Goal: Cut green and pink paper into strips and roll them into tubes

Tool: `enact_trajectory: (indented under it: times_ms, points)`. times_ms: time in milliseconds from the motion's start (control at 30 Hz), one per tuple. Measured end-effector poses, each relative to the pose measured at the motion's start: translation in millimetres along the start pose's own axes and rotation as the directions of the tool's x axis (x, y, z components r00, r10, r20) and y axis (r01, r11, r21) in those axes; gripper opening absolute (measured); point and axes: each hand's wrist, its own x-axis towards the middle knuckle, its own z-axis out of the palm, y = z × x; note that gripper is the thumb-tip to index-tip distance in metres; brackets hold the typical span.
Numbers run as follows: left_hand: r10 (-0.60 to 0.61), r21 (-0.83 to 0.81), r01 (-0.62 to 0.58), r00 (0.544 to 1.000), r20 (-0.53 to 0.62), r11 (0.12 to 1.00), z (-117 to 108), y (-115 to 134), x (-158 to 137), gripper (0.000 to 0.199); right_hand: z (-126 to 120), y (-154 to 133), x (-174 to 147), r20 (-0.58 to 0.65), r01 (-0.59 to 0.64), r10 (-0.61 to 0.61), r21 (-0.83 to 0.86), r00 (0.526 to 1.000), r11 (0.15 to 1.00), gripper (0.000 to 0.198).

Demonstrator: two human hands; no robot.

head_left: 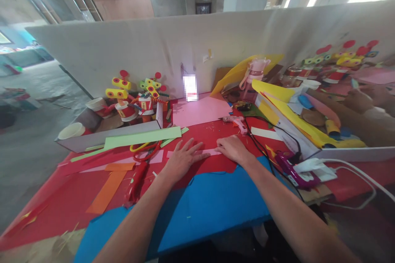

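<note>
Left hand [184, 158] is resting spread over pink strip [212, 151], right hand [233, 148] is sitting curled at its end, can't tell if pinching; strip's lying on red sheet [220, 166], risking creasing if hands are pressing unevenly

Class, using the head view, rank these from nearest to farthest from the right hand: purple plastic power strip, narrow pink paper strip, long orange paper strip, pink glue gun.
1. Narrow pink paper strip: touching the right hand.
2. Pink glue gun: just beyond that hand.
3. Purple plastic power strip: off to its right.
4. Long orange paper strip: far over to its left.
</note>
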Motion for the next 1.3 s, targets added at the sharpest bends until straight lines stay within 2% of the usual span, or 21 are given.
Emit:
enact_trajectory:
  times_ms: [167,333,433,600,700,867,967,1167,1300]
  points:
    - [-0.034,-0.057,0.037,0.998,0.051,0.998,-6.9,-0.3,-1.1,0.055,-4.0,-2.6,0.0,0.028,0.011,-0.011,-0.006,1.000,1.000,0.024]
    - [-0.020,-0.018,0.020,1.000,-0.019,1.000,-7.2,2.4,-0.5,0.054,1.7,-9.5,3.1,-0.001,0.081,-0.081,0.055,0.997,0.995,0.019]
    - [0.019,0.008,-0.018,0.998,-0.068,1.000,-11.4,11.1,0.2,0.042,6.3,-11.7,4.2,-0.014,0.071,-0.070,0.075,0.997,0.995,0.016]
    - [0.044,0.018,-0.044,0.999,0.003,0.999,-16.1,28.0,2.8,0.026,6.3,-11.4,3.6,-0.015,0.056,-0.055,0.100,0.998,0.993,0.019]
    - [0.004,0.034,-0.005,1.000,0.028,0.999,-13.3,31.9,3.5,0.027,5.9,-12.3,3.5,-0.017,0.049,-0.048,0.096,0.999,0.994,0.020]
    - [0.021,0.050,-0.022,1.000,0.003,0.998,-9.0,31.5,2.5,0.033,5.5,-12.5,3.0,-0.030,0.041,-0.038,0.082,0.999,0.996,0.019]
    - [0.015,0.060,-0.015,1.000,0.000,0.998,-8.5,31.2,2.3,0.036,3.2,-2.5,-0.5,-0.029,0.011,-0.007,0.137,1.000,0.990,0.018]
    - [-0.002,0.024,0.002,1.000,-0.001,1.000,-11.9,31.8,4.0,0.040,4.4,36.0,-12.4,-0.042,-0.003,0.013,0.227,0.999,0.974,0.015]
    - [-0.017,0.010,0.017,1.000,0.011,1.000,-13.6,33.3,5.1,0.044,10.1,47.7,-15.3,-0.059,-0.038,0.055,0.260,0.997,0.965,0.014]
